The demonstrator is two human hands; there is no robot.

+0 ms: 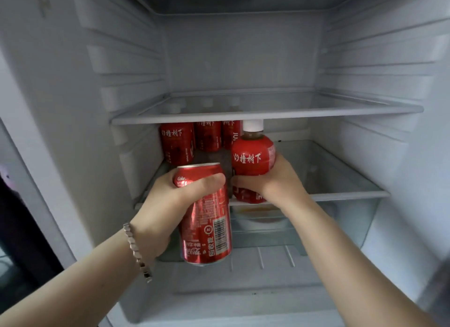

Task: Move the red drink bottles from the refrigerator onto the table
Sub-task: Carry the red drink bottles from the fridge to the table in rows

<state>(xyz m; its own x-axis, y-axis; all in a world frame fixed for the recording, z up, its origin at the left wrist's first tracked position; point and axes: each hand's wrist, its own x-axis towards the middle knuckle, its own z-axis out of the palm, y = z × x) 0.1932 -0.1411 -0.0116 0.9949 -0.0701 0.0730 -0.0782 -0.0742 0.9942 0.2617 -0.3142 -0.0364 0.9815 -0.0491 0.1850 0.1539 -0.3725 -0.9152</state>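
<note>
In the open fridge (73, 107), the left hand (168, 202) is at 7 o'clock from the middle of the view. Its fingers and thumb are curled around the upper part of a red can (209, 229), which is nearly upright in front of the shelf edge, at 6 o'clock. A metal bracelet (137, 251) sits on this wrist. At 11 o'clock from the can, three back bottles (177, 142) stand in a row on the glass shelf (341, 180), under the upper shelf (267, 112). The front bottle (253, 156), red with a white cap, is upright at the front edge of the shelf, at 1 o'clock from the can. I cannot tell if it touches the glass. The right hand (275, 180) grips its middle from 4 o'clock, with the fingers wrapped around it. At 5 o'clock is a clear drawer (328, 224).
</note>
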